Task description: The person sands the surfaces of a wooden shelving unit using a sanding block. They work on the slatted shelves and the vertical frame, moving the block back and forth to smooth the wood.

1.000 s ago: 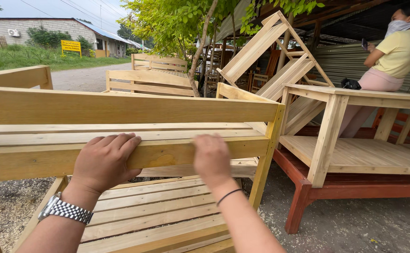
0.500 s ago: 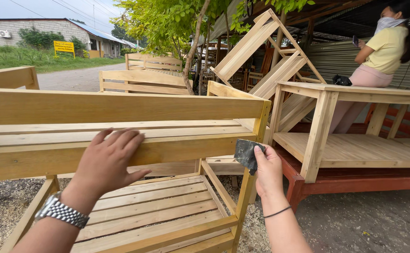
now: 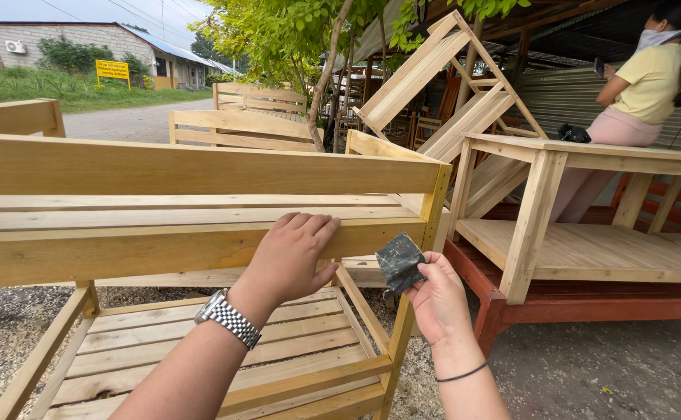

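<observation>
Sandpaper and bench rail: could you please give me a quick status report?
Left hand flat on the bench rail. Right hand pinching a dark sandpaper piece, held off the wood. Nothing between sandpaper and rail.

Soft, even overcast daylight, faint shadows, dim under the roof at right, sharp throughout, slight wide-angle stretch at edges
</observation>
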`<state>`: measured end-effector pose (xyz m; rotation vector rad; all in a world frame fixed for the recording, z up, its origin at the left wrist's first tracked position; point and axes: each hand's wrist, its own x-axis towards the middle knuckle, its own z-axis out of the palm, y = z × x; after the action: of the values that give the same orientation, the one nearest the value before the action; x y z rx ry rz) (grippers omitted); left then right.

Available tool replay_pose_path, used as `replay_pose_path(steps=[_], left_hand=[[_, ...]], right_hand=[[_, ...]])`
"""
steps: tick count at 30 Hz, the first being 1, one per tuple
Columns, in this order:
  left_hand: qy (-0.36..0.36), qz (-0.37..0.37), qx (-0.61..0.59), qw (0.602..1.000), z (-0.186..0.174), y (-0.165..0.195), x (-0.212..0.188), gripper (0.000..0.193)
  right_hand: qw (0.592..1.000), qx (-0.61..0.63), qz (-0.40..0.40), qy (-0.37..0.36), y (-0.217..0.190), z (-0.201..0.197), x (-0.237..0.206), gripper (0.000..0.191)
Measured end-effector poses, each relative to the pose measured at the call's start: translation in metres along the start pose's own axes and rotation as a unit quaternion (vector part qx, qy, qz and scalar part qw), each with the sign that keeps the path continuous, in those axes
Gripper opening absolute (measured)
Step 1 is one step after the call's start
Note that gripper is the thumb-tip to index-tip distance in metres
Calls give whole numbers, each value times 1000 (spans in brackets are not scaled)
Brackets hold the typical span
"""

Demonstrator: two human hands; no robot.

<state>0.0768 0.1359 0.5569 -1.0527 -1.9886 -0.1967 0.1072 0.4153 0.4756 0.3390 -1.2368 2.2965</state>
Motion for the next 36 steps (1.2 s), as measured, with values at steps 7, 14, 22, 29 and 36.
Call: replay_pose_path(steps=[7,14,22,29,36], left_hand=[[64,-24,-97,993,-8,3,-8,44],[66,-112,-293,947,-2,26,-8,38],[-27,-282,-482,829,24,37,3,17],[40,-265,-500,824,39,37,-1,19],[-13,-288,-662,692,46,26,-3,36]], right_hand=[[1000,16,6,-24,6,11,-7,13],[999,34,21,-31,5,30,-19,14],[997,-51,-24,-53,7,49,-29,13],[991,-111,-48,-50,11,53,-31,12],[991,-92,-78,-63,10,65,-40,9]])
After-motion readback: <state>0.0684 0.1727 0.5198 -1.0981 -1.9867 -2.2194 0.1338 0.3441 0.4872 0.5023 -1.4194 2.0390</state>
